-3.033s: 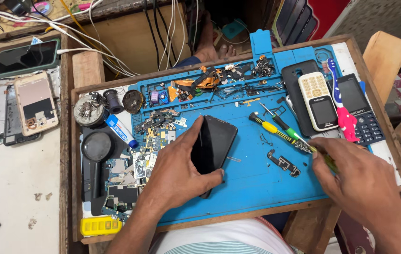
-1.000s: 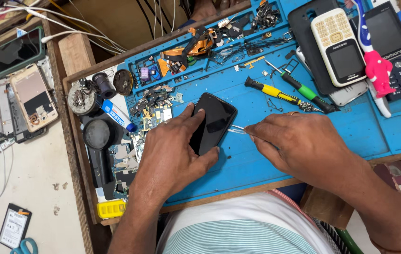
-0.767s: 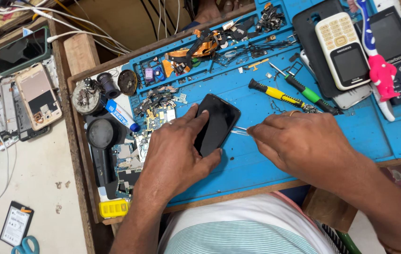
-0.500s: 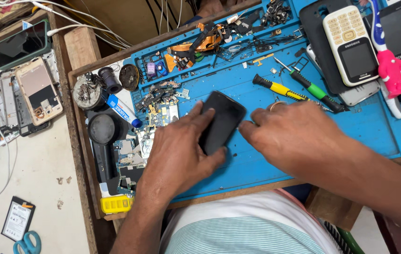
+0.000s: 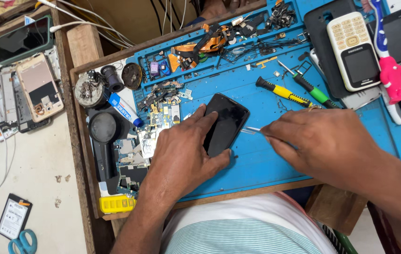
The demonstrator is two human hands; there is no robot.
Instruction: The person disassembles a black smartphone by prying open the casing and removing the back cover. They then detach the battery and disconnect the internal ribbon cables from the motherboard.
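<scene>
1. The black, glossy slab-shaped smartphone (image 5: 225, 123) lies screen-side dark on the blue silicone work mat (image 5: 266, 160), near the mat's middle, tilted on a diagonal.
2. The person's left hand (image 5: 181, 157) rests over the phone's lower left side; its fingers (image 5: 200, 120) are spread and pressed flat against the edge and face, pinning the phone down rather than wrapping it.
3. The right hand (image 5: 325, 141) sits just to the right of the phone, its fingers closed on a thin, silvery metal tool (image 5: 253, 130) whose tip points at the phone's right edge; whether the tip touches the seam cannot be told.
4. As a judgement, the work looks to be at an early stage: the phone still appears whole, with no gap, lifted screen or removed cover visible.
5. What seems left is the opening itself and anything inside.
6. A yellow-handled screwdriver (image 5: 283, 92) and a green-handled screwdriver (image 5: 308, 89) lie unused beyond the right hand, apart from the phone.
7. Loose circuit boards (image 5: 160, 115) lie just left of the left hand.
</scene>
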